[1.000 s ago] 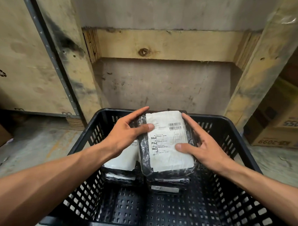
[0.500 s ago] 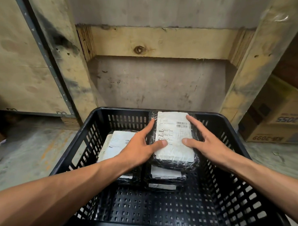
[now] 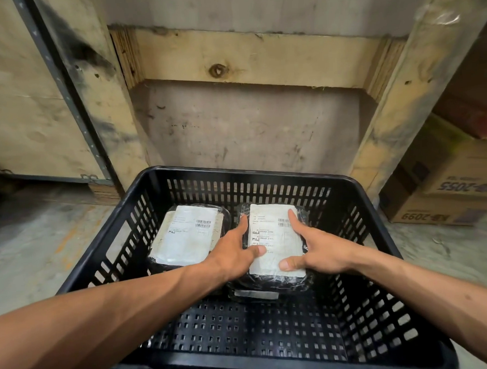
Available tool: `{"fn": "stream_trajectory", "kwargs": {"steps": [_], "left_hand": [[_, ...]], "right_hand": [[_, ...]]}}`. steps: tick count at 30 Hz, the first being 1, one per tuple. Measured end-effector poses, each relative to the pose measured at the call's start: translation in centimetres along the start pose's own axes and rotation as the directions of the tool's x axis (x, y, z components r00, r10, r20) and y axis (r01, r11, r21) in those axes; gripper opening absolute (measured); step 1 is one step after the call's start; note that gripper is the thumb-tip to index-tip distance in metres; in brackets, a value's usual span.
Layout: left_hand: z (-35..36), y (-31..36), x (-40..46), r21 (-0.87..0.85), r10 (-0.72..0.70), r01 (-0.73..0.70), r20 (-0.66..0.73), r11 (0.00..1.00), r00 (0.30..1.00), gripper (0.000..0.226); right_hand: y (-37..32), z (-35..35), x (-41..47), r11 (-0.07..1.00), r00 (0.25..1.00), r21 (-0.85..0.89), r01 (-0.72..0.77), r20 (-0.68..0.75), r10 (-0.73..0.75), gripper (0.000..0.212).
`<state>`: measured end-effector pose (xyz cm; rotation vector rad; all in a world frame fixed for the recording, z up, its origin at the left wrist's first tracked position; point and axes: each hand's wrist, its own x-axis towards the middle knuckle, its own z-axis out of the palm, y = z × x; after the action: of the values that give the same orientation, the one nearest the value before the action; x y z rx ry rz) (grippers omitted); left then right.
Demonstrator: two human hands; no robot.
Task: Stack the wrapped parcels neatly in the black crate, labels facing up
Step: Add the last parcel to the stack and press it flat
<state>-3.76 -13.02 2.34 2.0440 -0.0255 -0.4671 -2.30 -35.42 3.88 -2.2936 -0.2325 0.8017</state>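
Observation:
A black slotted crate (image 3: 253,175) stands on the floor in front of me. Two stacks of black-wrapped parcels sit at its far end, white labels facing up. My left hand (image 3: 234,250) grips the left edge of the top parcel (image 3: 275,238) of the right stack, thumb on its label. On the same parcel's right side lies my right hand (image 3: 320,250), index finger stretched along the label, thumb on its near corner. The parcel rests on another parcel (image 3: 255,294) below it. The left stack's top parcel (image 3: 187,237) lies untouched beside it.
A wooden pallet frame (image 3: 245,58) and grey wall rise right behind the crate. Cardboard boxes (image 3: 446,192) are stacked at the right. The near half of the crate floor (image 3: 243,332) is bare. Concrete floor (image 3: 44,243) lies to the left.
Both hands lowered the parcel from above the crate onto the right stack. The left stack's label came into full view as my left hand moved right.

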Motion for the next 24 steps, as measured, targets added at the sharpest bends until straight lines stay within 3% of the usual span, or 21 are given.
{"fn": "stream_trajectory", "kwargs": {"steps": [7,12,17,21,24], "left_hand": [[0.5,0.1,0.7,0.092,-0.056,0.063,-0.067,0.994,0.996,0.084],[0.4,0.6,1.5,0.264,-0.048,0.092,-0.169,0.960,0.984,0.054],[-0.8,0.3,1.3,0.602,0.105,0.020,-0.171,0.798,0.980,0.058],[-1.9,-1.0,0.8,0.855,0.291,-0.141,-0.012,0.498,0.957,0.069],[-2.7,-2.9,0.8,0.821,0.178,-0.188,0.107,0.539,0.978,0.079]], "right_hand": [[0.0,-0.1,2.2,0.998,0.998,-0.052,-0.019,0.059,0.022,0.127],[0.5,-0.2,2.4,0.998,0.999,-0.063,-0.024,0.036,0.026,0.122],[0.3,0.2,2.1,0.990,1.000,-0.138,-0.012,0.020,0.015,0.120],[0.1,0.5,1.3,0.912,0.997,-0.408,-0.040,0.044,0.064,0.116],[0.0,1.3,0.6,0.826,0.991,-0.562,0.055,0.130,0.022,0.125]]}}
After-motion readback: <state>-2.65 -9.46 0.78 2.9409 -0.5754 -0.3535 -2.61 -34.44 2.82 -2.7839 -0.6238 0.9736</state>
